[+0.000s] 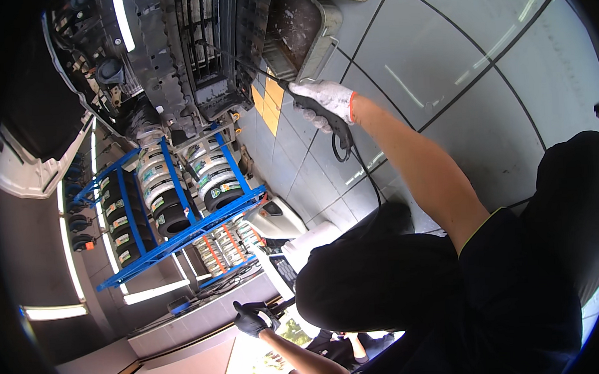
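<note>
Closed in a white glove with an orange cuff, my right hand (326, 102) grips a black-handled tool (339, 130). The tool's long thin rod (240, 61) reaches toward a dark slotted vehicle panel (208, 91); whether its tip touches is unclear. A black cord loops from the handle down past my dark-clothed leg. Near the lower edge, my left hand (252, 319), in a black glove, is raised and curled around something dark that I cannot make out. The view is tilted, with the floor at the right.
Beside the panel sits a grey, worn bin (329, 25). Blue racks (227, 210) hold stacked tyres (170, 216). A white-and-grey machine (274, 218) stands on the tiled floor (434, 54). Another person (333, 349) is in the bright background. Yellow patches (269, 105) mark the floor.
</note>
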Available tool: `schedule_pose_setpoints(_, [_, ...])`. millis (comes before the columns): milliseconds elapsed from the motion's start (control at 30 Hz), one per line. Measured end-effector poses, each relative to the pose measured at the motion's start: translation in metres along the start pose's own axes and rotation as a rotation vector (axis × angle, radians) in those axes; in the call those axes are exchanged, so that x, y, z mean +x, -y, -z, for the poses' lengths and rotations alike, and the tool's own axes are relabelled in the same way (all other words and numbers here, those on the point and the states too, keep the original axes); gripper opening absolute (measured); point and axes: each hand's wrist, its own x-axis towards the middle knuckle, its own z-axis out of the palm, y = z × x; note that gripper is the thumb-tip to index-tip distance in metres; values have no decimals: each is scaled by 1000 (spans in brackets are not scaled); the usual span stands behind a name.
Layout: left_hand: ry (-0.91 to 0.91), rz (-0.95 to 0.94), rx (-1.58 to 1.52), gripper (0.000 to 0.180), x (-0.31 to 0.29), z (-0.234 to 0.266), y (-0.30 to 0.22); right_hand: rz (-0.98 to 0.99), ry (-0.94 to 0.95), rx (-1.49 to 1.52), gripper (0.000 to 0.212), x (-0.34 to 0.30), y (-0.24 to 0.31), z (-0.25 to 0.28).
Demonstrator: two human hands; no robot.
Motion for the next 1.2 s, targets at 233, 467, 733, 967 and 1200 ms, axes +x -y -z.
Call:
schedule_pose_setpoints(233, [14,-30,12,89,-11,5,-15,76,-313,-426,56,-14,-15,-61])
schedule_pose_setpoints(467, [10,-45,-75,83,-13,6,-16,83,-475,-634,59,-33,-39,-91])
schedule_pose_setpoints(733, [-75,-21,-72,85,-8,2,-5,240,-642,-734,54,-53,-59,-84])
schedule_pose_setpoints(967, [-102,-6,-1,81,2,-4,11,337,-786,-825,51,-51,-68,-84])
schedule_pose_setpoints(1200, [-97,-48,-57,78,-3,-1,7,369,-818,-870,46,-41,-89,-69])
